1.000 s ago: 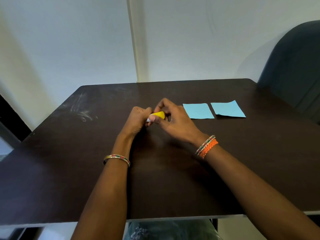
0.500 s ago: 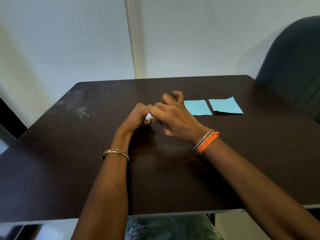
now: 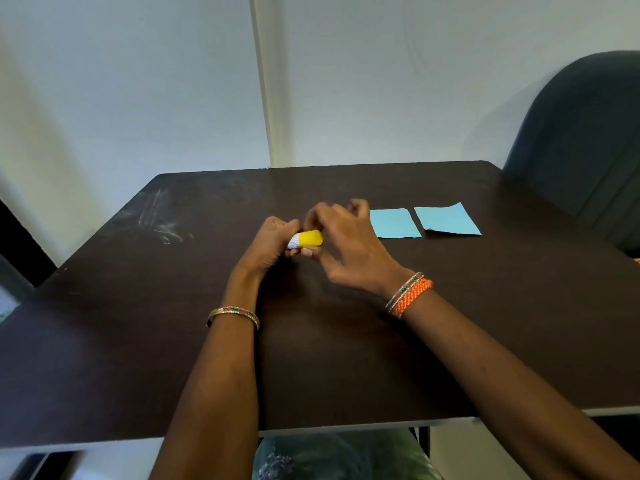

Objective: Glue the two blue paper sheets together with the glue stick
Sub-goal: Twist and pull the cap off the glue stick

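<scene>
Glue stick [image 3: 305,239], smooth yellow-capped plastic cylinder, lies in my left hand [image 3: 273,243], grip curled round it. Right hand [image 3: 349,244] blurred; grip unclear. Two flat blue paper rectangles [image 3: 394,223] [image 3: 446,220] on dark matte worktop [image 3: 346,358], just right.

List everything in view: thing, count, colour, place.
glue stick: one, yellow cap on a white labelled body, gripped in the left hand over the table's middle.
blue paper sheets: two, light blue, flat side by side on the table, to the right of the hands; the farther right one has a raised corner.
table: one, dark brown, scuffed at far left.
chair: one, dark, beyond the table's right corner.
bangles: one on the left wrist, gold; orange and beaded ones on the right wrist.
left hand: grips the glue stick.
right hand: blurred, fingers curled above the cap.
</scene>
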